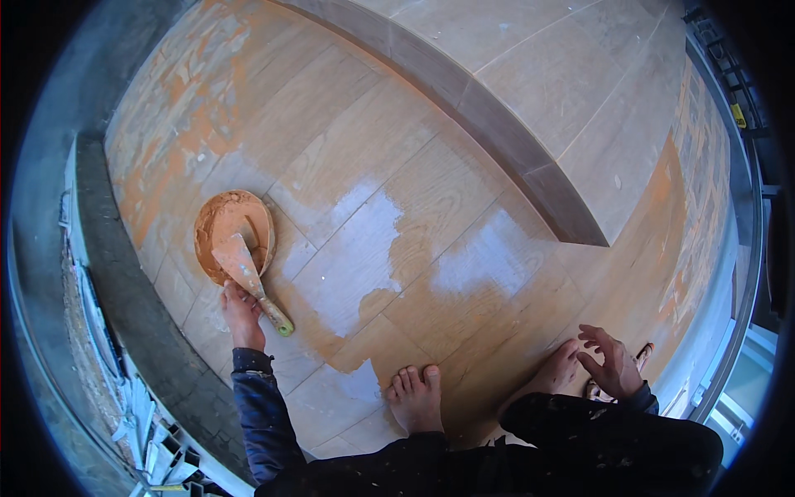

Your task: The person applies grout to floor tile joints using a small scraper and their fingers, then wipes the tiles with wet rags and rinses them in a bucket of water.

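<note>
My left hand is closed at the near rim of a round bowl of orange-brown paste, its fingertips partly hidden by the rim. Across the bowl lies a paste-smeared trowel, its blade inside and its green-ended handle sticking out beside my fingers. Whether my fingers also touch that handle, I cannot tell. On the right, my right hand hangs by my knee and bare foot, fingers apart and bent, holding nothing.
The wood-look tile floor has wet and pale dry patches, with orange smears at the far left. A raised tiled step runs across the far right. Along the left is a dark ledge, with metal profiles beyond it. A sandal lies by my right hand.
</note>
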{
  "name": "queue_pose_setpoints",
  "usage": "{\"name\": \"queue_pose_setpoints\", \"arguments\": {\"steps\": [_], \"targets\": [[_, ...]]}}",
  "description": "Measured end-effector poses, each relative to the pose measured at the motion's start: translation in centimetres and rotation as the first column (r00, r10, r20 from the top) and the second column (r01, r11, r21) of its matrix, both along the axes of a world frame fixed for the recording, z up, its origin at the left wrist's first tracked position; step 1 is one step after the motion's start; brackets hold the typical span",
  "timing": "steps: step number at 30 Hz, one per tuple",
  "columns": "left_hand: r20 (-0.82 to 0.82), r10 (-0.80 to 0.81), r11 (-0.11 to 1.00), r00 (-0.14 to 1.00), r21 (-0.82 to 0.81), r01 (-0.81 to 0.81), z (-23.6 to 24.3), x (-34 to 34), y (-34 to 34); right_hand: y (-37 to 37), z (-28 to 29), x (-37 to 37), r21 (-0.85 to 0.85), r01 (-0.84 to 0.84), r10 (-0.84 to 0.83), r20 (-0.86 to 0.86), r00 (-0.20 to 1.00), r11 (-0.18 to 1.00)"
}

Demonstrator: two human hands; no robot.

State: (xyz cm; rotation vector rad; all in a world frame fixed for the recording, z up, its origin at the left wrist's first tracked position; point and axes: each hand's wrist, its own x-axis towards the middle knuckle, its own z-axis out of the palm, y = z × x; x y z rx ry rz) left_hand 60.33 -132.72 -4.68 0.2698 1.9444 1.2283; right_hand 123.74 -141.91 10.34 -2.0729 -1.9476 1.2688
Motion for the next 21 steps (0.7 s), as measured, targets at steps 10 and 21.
{"name": "queue_pose_setpoints", "arguments": {"steps": [10, 21], "targets": [[0.023, -0.054, 0.988, 0.998, 0.143, 0.050, 0.6, -2.5, -1.1, 3.7, -1.4, -8.6, -0.022, -0.394, 0.391, -0.068, 0.918, 0.919], [0.222, -0.307, 0.952, 0.925, 0.085, 0.295, 2.5, 15.0, -4.2, 11.2, -7.5, -22.2, 0.458, -0.317, 0.466, -0.261, 0.846, 0.831]]}}
